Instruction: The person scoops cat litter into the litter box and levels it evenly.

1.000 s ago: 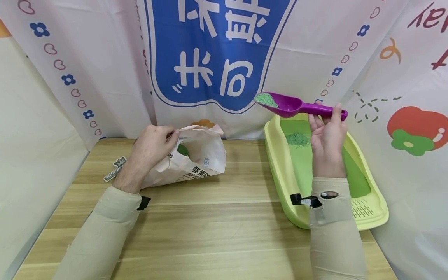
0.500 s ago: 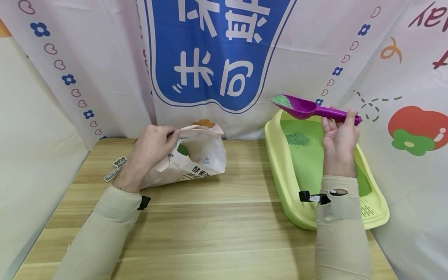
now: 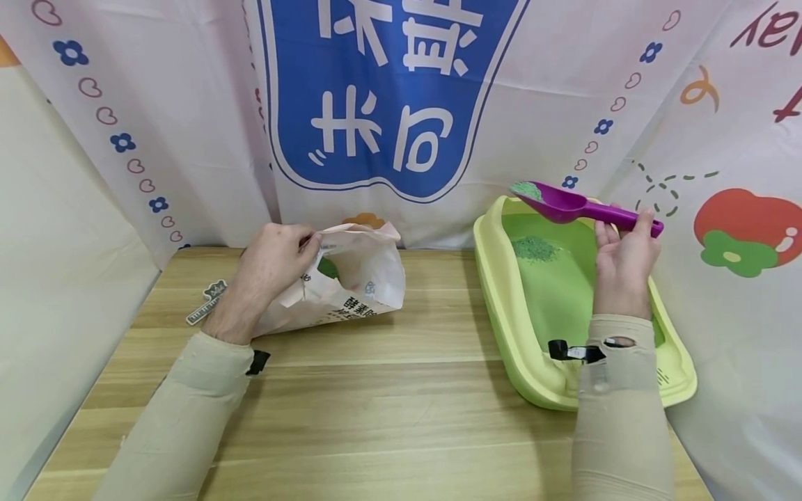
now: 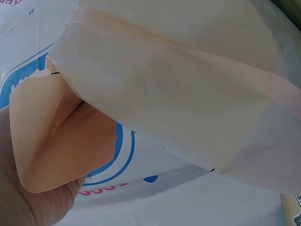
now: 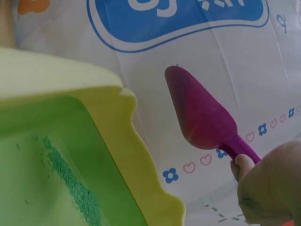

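My left hand pinches the opened edge of a white printed bag lying on the table; a bit of green shows inside it. In the left wrist view the bag's paper fills most of the picture and covers some of the fingers. By its handle, my right hand holds a purple scoop level above a green litter box. Green litter lies in the scoop's tip. A small heap of the same litter sits at the box's far left inside.
A small ruler-shaped card lies left of the bag on the wooden table. Printed cloth hangs close behind the table and along its right side. The litter box's slotted end is partly covered by the right forearm.
My right hand has carried the scoop rightward and slightly lower, further over the litter box, with litter still in its tip. The left hand and the bag have stayed put.
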A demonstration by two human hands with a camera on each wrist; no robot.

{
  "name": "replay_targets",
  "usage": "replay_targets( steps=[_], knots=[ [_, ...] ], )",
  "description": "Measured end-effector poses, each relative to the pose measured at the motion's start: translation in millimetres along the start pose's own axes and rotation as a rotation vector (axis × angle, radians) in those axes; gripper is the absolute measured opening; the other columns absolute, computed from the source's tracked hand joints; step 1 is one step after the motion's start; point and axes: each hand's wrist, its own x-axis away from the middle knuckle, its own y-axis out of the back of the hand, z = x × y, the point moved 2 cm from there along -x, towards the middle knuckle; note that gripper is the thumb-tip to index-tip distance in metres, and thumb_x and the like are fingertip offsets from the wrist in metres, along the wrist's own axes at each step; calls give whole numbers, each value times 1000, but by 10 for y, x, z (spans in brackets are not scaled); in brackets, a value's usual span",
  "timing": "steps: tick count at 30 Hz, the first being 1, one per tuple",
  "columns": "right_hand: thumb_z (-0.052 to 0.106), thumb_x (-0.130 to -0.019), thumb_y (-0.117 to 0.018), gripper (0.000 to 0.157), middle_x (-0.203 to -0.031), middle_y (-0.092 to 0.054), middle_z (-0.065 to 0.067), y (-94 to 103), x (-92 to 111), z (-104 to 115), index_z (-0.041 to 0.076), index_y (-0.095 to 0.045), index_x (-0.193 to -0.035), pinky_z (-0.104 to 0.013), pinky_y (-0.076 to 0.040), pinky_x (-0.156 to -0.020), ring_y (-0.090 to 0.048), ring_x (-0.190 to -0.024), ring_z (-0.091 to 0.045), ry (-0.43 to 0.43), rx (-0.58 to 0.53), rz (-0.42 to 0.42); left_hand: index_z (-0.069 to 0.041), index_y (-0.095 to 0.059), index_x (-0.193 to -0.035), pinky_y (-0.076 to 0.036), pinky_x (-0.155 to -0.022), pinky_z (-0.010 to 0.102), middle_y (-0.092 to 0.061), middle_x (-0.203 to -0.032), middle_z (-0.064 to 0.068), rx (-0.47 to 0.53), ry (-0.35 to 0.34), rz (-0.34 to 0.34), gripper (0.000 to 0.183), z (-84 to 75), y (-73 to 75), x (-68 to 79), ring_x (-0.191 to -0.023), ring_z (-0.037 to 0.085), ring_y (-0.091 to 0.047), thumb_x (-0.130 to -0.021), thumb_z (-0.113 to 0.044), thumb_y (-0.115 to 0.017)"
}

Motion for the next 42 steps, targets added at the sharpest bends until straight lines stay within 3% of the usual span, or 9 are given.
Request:
replay_targets(
  steps=[10, 19, 29, 42],
  knots=[
    [34, -103, -64, 42, -137, -64, -11, 142, -150, 102, 30, -50, -143, -40, -57, -109, -76, -117, -28, 0, -1, -78, -8, -79, -111, -62, -76, 51, -81, -99, 15, 0, 6, 10, 29, -2, 2, -3, -86, 32, -78, -107, -29, -59],
    [37, -104, -61, 29, -129, -67, -11, 254, -272, 136, 26, -56, -131, -38, -57, -110, -77, -113, -27, -25, 29, -116, -7, -79, -112, -62, -77, 51, -81, -99, 15, 0, 9, 19, 30, 2, -1, -14, -87, 32, -78, -107, -29, -59],
    [41, -105, -59, 45, -136, -65, -9, 306, -350, 143, 33, -49, -149, -35, -52, -116, -71, -126, -21, -71, 97, -145, -7, -79, -111, -61, -77, 52, -81, -100, 16, -3, -1, 16, 31, 2, -2, -19, -87, 33, -78, -107, -29, -58],
    [42, -105, -57, 41, -140, -65, -3, 362, -394, 132, 35, -51, -146, -32, -44, -123, -63, -137, -18, -95, 177, -192, -7, -79, -105, -62, -72, 50, -81, -96, 15, -8, -30, -14, 29, 3, -19, -18, -81, 31, -78, -107, -28, -58]
  ],
)
